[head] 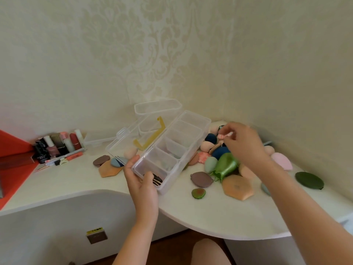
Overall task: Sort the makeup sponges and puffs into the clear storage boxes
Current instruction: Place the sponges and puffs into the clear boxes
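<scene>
A long clear storage box (193,131) with several compartments lies diagonally on the white desk. My left hand (142,183) grips its near end, thumb inside the nearest compartment beside dark striped puffs (157,181). My right hand (242,143) is raised over the pile at the right and pinches a small pink-and-white striped puff (222,136). Under it lie navy, peach, mint and pink sponges (219,152) and a shiny green pouch (226,165). Flat puffs lie nearby: orange (237,187), mauve (201,179), dark green (309,180).
The box's open lid (122,142) and a second clear box (157,109) with a yellow handle (150,136) sit behind. Brown, blue and orange puffs (108,165) lie at the left. Lipsticks and bottles (57,145) stand far left by a red surface (13,148). The desk edge curves near me.
</scene>
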Motion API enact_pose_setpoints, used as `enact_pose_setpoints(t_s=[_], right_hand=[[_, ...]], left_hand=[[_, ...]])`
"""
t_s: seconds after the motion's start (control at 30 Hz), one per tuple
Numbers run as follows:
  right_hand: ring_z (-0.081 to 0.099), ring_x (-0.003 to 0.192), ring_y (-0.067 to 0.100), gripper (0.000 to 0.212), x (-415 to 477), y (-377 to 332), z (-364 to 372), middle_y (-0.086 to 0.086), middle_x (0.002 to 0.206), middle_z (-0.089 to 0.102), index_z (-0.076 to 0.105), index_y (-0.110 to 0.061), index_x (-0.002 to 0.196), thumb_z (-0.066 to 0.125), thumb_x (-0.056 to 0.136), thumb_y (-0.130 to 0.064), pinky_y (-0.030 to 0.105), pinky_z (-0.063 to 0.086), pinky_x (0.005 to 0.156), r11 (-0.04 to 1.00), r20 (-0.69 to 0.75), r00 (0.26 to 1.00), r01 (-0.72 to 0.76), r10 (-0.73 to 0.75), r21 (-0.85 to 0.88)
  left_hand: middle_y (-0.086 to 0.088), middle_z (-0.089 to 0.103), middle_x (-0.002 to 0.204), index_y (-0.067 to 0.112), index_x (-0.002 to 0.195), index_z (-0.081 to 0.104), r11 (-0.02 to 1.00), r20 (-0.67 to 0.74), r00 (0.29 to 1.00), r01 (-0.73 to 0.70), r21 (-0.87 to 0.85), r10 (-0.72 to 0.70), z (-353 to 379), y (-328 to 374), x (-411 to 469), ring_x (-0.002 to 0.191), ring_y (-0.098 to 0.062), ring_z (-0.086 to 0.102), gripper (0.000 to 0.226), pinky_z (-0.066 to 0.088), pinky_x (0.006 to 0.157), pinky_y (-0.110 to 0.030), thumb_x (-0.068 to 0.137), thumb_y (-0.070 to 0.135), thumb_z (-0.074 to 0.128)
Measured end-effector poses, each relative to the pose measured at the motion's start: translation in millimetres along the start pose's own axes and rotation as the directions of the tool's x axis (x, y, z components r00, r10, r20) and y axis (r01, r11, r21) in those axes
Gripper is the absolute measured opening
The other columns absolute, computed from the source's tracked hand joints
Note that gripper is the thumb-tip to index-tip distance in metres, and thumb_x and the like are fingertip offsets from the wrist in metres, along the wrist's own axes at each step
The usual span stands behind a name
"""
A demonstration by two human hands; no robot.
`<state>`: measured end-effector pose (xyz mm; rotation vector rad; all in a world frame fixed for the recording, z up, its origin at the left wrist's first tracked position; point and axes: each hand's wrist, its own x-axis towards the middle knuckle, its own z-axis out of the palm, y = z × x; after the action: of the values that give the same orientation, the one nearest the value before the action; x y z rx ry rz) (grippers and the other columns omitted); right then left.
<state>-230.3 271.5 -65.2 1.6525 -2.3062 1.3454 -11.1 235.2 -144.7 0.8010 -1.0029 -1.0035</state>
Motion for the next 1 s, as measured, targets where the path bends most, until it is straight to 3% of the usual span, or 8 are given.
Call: enact_pose_setpoints(t_s=[0.23,0.47,0.57,0.67,0.73,0.8,0.9,1.0], right_hand=[[0.060,0.093,0.030,0.024,18.1,42.5,3.5,0.012,0.102,0.066,0.063,-0.014,0.109,0.060,0.086,-0.022,0.035,0.048,0.074,0.902,0.045,0.979,-0.166,0.199,-0.398],[0.062,0.089,0.030,0.024,24.7,52.5,5.7,0.011,0.097,0.068,0.068,-0.017,0.108,0.058,0.086,-0.019,0.032,0.046,0.069,0.885,0.133,0.974,-0.104,0.182,-0.453],[0.063,0.086,0.031,0.025,22.8,38.7,-6.0,0.012,0.093,0.069,0.068,-0.018,0.110,0.057,0.088,-0.017,0.032,0.046,0.068,0.934,-0.010,0.996,-0.083,0.085,-0.347],[0.065,0.085,0.018,0.024,13.0,5.2,-20.1,0.003,0.090,0.070,0.067,-0.021,0.110,0.063,0.086,-0.019,0.027,0.049,0.071,0.999,-0.140,0.990,0.026,-0.023,0.019],[0.065,0.083,0.004,0.034,3.9,-21.9,-23.5,-0.008,0.087,0.069,0.067,-0.027,0.110,0.074,0.077,-0.033,0.013,0.048,0.072,0.981,-0.079,0.994,0.085,-0.071,0.176],[0.065,0.083,0.002,0.040,-6.9,-46.0,-20.9,-0.013,0.087,0.069,0.068,-0.028,0.107,0.072,0.072,-0.047,0.019,0.051,0.075,0.949,-0.014,0.987,0.159,-0.161,0.271],[0.062,0.072,0.005,0.019,-23.1,-71.5,-3.9,-0.020,0.082,0.065,0.068,-0.027,0.103,0.068,0.084,-0.028,0.021,0.051,0.071,0.900,0.008,0.944,0.313,-0.331,0.304],[0.058,0.065,0.009,0.036,-35.8,-88.1,23.0,-0.016,0.083,0.057,0.053,-0.029,0.119,0.065,0.086,-0.021,0.019,0.047,0.061,0.895,0.119,0.898,0.393,-0.423,0.209]], left_hand=[[0.004,0.054,0.117,0.025,0.119,0.047,1.000,-0.016,1.000,-0.009,-0.006,0.008,0.5,-1.1,-0.2,0.100,0.001,0.056,0.053,0.048,0.076,-0.010,0.083,-0.014,0.041],[0.009,0.056,0.111,0.029,0.115,0.049,1.000,-0.031,1.000,-0.001,-0.009,0.001,1.0,-4.2,2.2,0.096,0.004,0.057,0.055,0.046,0.080,-0.016,0.083,-0.015,0.041],[0.008,0.055,0.113,0.030,0.115,0.048,1.000,-0.026,1.000,-0.009,-0.008,0.009,0.9,-3.5,1.4,0.096,0.005,0.057,0.055,0.047,0.075,-0.011,0.084,-0.015,0.042],[0.005,0.055,0.114,0.025,0.119,0.047,1.000,-0.022,1.000,-0.007,-0.015,0.007,1.2,-3.6,0.8,0.095,0.005,0.058,0.054,0.047,0.074,-0.009,0.084,-0.015,0.041],[0.005,0.055,0.115,0.025,0.118,0.047,1.000,-0.023,1.000,-0.010,-0.018,0.010,1.4,-3.2,0.2,0.096,0.003,0.058,0.054,0.048,0.076,-0.012,0.083,-0.016,0.041],[0.005,0.055,0.116,0.029,0.115,0.048,1.000,-0.026,1.000,-0.006,-0.022,0.006,1.4,-2.3,-0.2,0.100,-0.001,0.058,0.055,0.049,0.078,-0.015,0.083,-0.016,0.041],[0.003,0.054,0.116,0.024,0.117,0.047,1.000,-0.027,1.000,-0.012,-0.026,0.012,2.8,0.1,-1.3,0.097,0.002,0.057,0.053,0.047,0.075,-0.011,0.083,-0.017,0.041],[0.001,0.054,0.116,0.025,0.114,0.047,0.999,-0.022,1.000,-0.022,-0.035,0.021,3.6,2.0,-3.6,0.095,0.002,0.057,0.051,0.048,0.075,-0.014,0.084,-0.016,0.040]])
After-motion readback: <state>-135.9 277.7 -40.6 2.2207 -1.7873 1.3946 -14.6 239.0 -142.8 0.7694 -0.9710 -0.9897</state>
